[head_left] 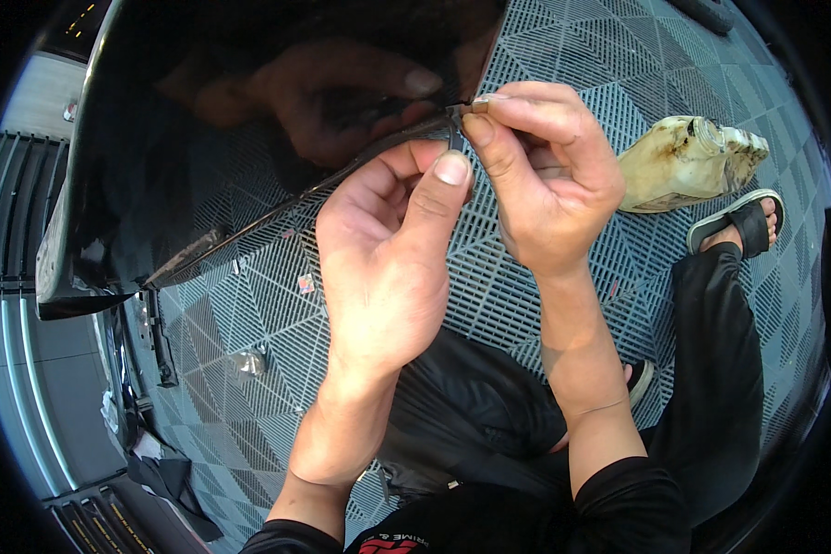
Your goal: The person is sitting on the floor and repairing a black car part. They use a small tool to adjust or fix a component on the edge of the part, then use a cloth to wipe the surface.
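Note:
A glossy black panel (342,83), like a car body part, fills the upper left and mirrors my hands. A thin dark strip (454,138) hangs near its lower right corner. My left hand (388,249) pinches that strip between thumb and fingers just below the panel edge. My right hand (554,180) is closed in a pinch at the corner, thumb against forefinger. What sits between those fingertips is small and mostly hidden. The hands are close together, their fingertips nearly meeting at the corner.
A stained, yellowish plastic jug (679,166) lies on the grey grated floor tiles (489,286) at the right, near my sandalled foot (752,226). A small clear object (249,362) and a colourful scrap (306,283) lie left of my arm. Racked bars (28,369) stand far left.

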`<action>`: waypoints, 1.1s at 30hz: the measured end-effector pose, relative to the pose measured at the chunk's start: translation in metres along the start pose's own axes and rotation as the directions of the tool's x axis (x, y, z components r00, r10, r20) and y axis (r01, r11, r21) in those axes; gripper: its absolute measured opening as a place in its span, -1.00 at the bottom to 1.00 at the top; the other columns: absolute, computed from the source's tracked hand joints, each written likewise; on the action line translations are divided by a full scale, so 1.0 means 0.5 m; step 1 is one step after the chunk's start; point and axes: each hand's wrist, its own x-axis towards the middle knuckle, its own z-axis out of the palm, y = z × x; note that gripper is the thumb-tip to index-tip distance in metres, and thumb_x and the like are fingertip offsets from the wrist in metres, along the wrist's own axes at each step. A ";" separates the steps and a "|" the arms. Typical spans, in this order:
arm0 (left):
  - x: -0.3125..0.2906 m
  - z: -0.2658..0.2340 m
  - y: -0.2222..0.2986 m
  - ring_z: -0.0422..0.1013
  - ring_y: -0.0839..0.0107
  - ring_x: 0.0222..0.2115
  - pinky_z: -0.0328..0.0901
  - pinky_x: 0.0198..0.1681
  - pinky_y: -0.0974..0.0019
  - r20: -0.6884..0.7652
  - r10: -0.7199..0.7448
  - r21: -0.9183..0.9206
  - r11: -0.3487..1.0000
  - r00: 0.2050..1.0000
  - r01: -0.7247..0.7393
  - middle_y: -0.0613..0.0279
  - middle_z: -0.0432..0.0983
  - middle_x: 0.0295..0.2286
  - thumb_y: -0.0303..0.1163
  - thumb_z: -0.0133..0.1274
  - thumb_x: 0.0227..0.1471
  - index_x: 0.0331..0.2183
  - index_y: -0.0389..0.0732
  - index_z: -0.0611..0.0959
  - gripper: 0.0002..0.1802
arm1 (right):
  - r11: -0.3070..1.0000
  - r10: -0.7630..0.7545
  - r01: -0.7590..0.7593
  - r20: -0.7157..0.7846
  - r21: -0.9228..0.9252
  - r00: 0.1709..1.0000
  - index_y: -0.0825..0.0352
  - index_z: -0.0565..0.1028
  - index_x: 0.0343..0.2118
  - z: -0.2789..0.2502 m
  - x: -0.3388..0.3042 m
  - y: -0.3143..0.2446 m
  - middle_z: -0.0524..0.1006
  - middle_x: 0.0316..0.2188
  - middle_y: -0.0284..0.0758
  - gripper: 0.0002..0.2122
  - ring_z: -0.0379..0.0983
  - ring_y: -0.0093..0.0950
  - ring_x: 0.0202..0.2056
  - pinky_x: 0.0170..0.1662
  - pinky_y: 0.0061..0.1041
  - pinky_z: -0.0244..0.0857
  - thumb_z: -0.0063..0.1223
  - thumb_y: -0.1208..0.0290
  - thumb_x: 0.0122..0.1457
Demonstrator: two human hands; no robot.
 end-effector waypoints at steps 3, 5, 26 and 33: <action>0.000 -0.003 0.001 0.53 0.45 -0.31 0.42 -0.10 0.33 0.003 0.005 0.013 1.000 1.000 -0.005 0.15 0.64 -0.33 -0.40 0.12 0.27 -0.16 -0.42 0.64 -0.75 | 1.000 -0.012 0.013 0.039 -0.024 0.999 0.44 0.60 -0.24 -0.003 -0.001 -0.003 0.59 -0.27 -0.22 -0.80 0.61 -0.53 -0.29 -0.24 -0.63 0.56 0.32 0.76 0.06; 0.000 -0.005 0.000 0.53 0.45 -0.31 0.42 -0.10 0.33 0.003 0.004 0.024 1.000 1.000 -0.004 0.14 0.64 -0.33 -0.40 0.13 0.26 -0.16 -0.43 0.65 -0.75 | 0.998 -0.030 0.035 0.101 -0.043 0.994 0.46 0.55 -0.16 -0.011 -0.006 0.000 0.57 -0.17 -0.15 -0.77 0.59 -0.52 -0.22 -0.16 -0.65 0.54 0.24 0.80 0.13; 0.002 -0.014 0.007 0.51 0.46 -0.31 0.40 -0.10 0.34 0.024 -0.004 0.051 0.999 1.000 0.003 0.16 0.63 -0.35 -0.39 0.14 0.24 -0.16 -0.44 0.65 -0.73 | 0.996 -0.036 0.044 0.099 -0.080 0.994 0.45 0.57 -0.18 -0.008 -0.011 0.002 0.58 -0.17 -0.16 -0.79 0.59 -0.56 -0.25 -0.20 -0.69 0.53 0.25 0.80 0.13; 0.003 -0.024 0.007 0.52 0.45 -0.31 0.40 -0.09 0.34 0.044 -0.012 0.076 0.997 0.999 0.009 0.16 0.64 -0.35 -0.39 0.14 0.24 -0.15 -0.45 0.65 -0.72 | 0.996 -0.026 0.025 -0.001 -0.082 1.000 0.41 0.63 -0.30 0.007 -0.008 0.002 0.62 -0.34 -0.24 -0.80 0.61 -0.53 -0.36 -0.36 -0.65 0.55 0.36 0.74 0.00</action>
